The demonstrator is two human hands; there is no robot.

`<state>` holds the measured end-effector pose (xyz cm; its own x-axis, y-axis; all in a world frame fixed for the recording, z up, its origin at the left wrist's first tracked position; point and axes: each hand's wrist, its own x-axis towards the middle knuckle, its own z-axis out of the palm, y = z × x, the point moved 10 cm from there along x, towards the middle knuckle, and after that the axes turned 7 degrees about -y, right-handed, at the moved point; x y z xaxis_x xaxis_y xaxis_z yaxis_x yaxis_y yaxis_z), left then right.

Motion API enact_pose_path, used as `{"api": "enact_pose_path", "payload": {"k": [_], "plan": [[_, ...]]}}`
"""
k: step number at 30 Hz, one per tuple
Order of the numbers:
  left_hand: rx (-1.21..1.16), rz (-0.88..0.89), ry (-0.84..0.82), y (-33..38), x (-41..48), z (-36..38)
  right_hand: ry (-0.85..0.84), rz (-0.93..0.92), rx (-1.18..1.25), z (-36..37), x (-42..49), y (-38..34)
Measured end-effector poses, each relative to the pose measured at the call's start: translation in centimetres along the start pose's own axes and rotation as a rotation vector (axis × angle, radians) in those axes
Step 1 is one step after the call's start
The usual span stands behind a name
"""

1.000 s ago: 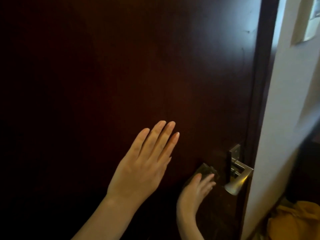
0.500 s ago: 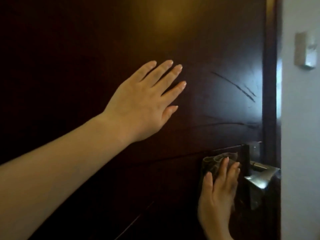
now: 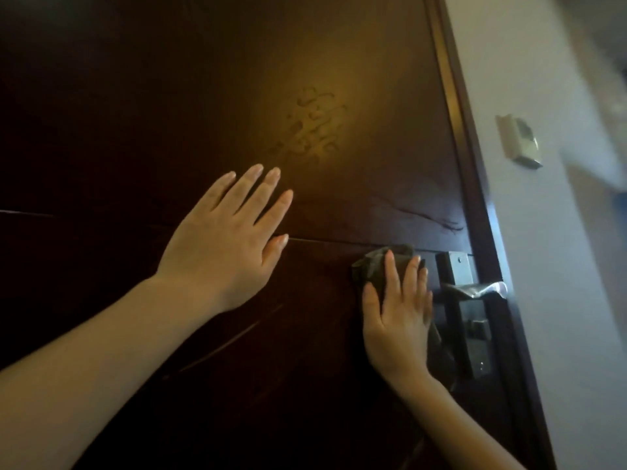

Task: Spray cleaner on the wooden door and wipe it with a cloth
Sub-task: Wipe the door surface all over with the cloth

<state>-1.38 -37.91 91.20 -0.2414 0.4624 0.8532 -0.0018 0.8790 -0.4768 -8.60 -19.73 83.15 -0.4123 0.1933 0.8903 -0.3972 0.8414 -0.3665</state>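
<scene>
Facing a dark brown wooden door (image 3: 135, 96), glossy, with a streaky smeared patch (image 3: 312, 127) in the lit upper middle. Laying the left hand (image 3: 227, 242) flat against the panel across a horizontal groove (image 3: 339, 241), fingers straight and slightly spread, nothing held. Pressing a crumpled dark grey-green cloth (image 3: 373, 266) onto the door with the right hand (image 3: 398, 317), fingers straight and apart over the cloth, just left of the silver metal lever handle (image 3: 475, 290) and its lock plate (image 3: 456, 269). Off to the right, a white wall (image 3: 559, 300) with a pale switch box (image 3: 517, 140)
</scene>
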Motion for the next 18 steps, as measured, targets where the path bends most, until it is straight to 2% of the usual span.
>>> {"api": "enact_pose_path", "payload": {"k": [4, 9, 15, 18], "plan": [[0.028, 0.007, 0.029, -0.2, 0.1, 0.2, -0.067, -0.029, -0.018, -0.5, 3.8, -2.3], [0.086, 0.004, 0.086, -0.3, 0.0, 0.4, 0.027, -0.146, -0.041, -0.7, 3.0, -2.2], [0.088, 0.007, 0.131, 0.1, -0.4, 0.2, -0.015, -0.119, -0.038, 0.6, -2.7, 4.9], [0.087, 0.002, 0.130, 0.2, -0.5, 0.5, -0.039, -0.181, -0.095, 1.7, -5.8, 8.2]]}}
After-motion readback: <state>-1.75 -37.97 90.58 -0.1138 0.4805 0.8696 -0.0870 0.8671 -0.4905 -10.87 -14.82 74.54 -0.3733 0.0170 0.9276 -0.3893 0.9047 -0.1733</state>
